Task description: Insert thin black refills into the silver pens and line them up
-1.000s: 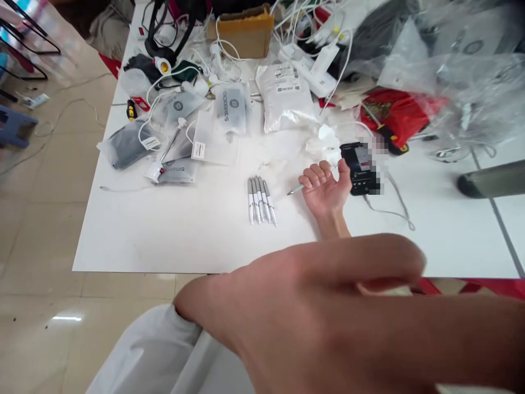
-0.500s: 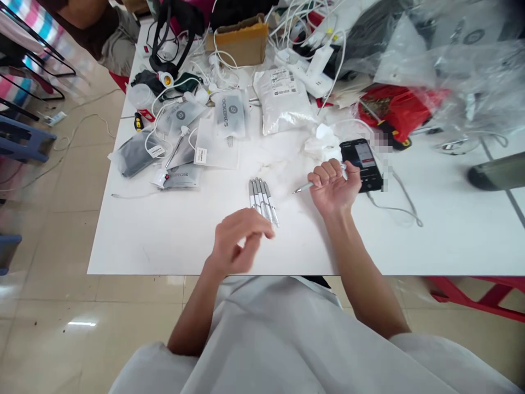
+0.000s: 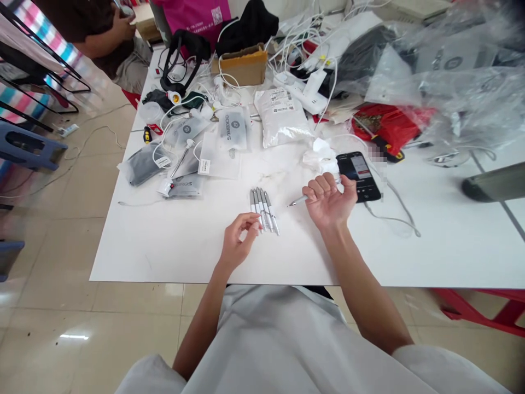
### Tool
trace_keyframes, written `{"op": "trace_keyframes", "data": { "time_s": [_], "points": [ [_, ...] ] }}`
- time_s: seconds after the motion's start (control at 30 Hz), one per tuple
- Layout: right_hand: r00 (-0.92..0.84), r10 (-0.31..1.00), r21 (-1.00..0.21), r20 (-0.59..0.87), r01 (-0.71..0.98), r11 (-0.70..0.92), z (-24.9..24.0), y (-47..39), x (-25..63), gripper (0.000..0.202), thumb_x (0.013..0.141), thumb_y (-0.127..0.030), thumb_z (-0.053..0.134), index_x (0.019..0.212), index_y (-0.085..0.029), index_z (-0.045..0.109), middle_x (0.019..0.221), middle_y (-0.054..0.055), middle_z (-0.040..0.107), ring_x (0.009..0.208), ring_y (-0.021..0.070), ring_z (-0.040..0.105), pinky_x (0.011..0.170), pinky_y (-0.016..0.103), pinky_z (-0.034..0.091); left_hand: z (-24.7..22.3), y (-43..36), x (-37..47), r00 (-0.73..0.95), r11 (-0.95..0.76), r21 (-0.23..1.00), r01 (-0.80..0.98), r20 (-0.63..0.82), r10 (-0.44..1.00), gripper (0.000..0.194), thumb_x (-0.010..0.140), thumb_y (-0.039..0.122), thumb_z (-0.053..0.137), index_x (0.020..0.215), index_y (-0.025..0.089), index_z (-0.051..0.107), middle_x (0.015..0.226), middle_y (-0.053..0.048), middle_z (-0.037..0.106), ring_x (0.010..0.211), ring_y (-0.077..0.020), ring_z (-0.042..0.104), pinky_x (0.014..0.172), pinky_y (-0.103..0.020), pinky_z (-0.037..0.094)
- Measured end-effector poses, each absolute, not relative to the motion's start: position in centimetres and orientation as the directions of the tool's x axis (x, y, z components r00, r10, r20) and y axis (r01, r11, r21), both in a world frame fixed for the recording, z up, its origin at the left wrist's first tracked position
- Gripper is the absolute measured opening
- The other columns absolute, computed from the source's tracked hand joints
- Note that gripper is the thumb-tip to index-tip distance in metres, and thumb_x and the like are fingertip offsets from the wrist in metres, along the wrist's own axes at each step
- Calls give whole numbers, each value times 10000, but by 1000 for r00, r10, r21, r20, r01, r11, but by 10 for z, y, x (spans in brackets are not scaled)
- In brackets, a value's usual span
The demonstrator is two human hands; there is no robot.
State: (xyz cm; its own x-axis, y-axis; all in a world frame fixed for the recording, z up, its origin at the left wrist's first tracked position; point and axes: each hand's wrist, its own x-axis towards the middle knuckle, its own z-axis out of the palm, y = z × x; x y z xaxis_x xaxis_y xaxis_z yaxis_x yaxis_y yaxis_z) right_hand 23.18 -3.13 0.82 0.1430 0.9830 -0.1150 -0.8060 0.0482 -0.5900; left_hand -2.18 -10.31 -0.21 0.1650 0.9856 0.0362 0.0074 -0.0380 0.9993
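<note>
Several white pens with grey tips (image 3: pixel 266 212) lie side by side on the white table (image 3: pixel 176 241), pointing away from me. My left hand (image 3: pixel 241 235) is at the near end of the leftmost pens, thumb and fingers curved but apart. Whether the fingertips touch a pen is hard to make out. To the right, my right hand (image 3: pixel 329 205) is turned palm up, its fingers curled around another pen (image 3: pixel 298 201). This pen's point sticks out to the left, and the rest is mostly hidden by the fingers. A dark phone (image 3: pixel 359 174) lies just behind that hand.
Crumpled white tissue (image 3: pixel 320 158) is beside the phone. Packaged items (image 3: pixel 141 164) and cables fill the back left; a white parcel (image 3: pixel 283 117) and cardboard box (image 3: pixel 241 67) lie behind. A red bag (image 3: pixel 389 128) and clear plastic occupy the right. Another person's hand (image 3: pixel 122 26) is at far left.
My left hand has moved forward to the near ends of the pens. My right hand keeps its pen in about the same place. The view has tilted up slightly.
</note>
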Motion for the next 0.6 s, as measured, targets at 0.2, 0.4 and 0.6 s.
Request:
{"op": "trace_keyframes", "data": {
  "time_s": [0.2, 0.4, 0.6],
  "points": [
    [179, 980, -704, -89, -707, 66, 43, -77, 171, 556, 1005, -608, 483, 627, -265, 262, 647, -26, 166, 594, 199, 297, 738, 451, 553, -3, -118, 25, 170, 195, 919, -343, -144, 975, 547, 858, 568, 865, 1234, 197, 725, 969, -92, 748, 812, -182, 678, 667, -309, 552],
    [33, 967, -931, 251, -265, 251, 23, -125, 127, 469, 1075, -585, 339, 834, -310, 633, 1070, 111, 644, 1125, 334, 654, 1055, 624, 553, 12, -121, 20, -135, 145, 854, -500, -242, 961, 402, 1005, 611, 675, 985, 210, 681, 1048, -80, 691, 911, -164, 670, 772, -312, 576],
    [-291, 886, -865, 361, 251, 435, 0, -130, 131, 399, 1074, -262, 528, 1467, -329, 554, 1349, 129, 656, 1245, 301, 643, 1026, 512, 575, 37, -91, -49, -277, -129, 896, -425, 7, 961, 305, 1024, 539, 689, 1015, 234, 705, 719, 21, 569, 642, -95, 546, 638, -238, 492]
  ]
}}
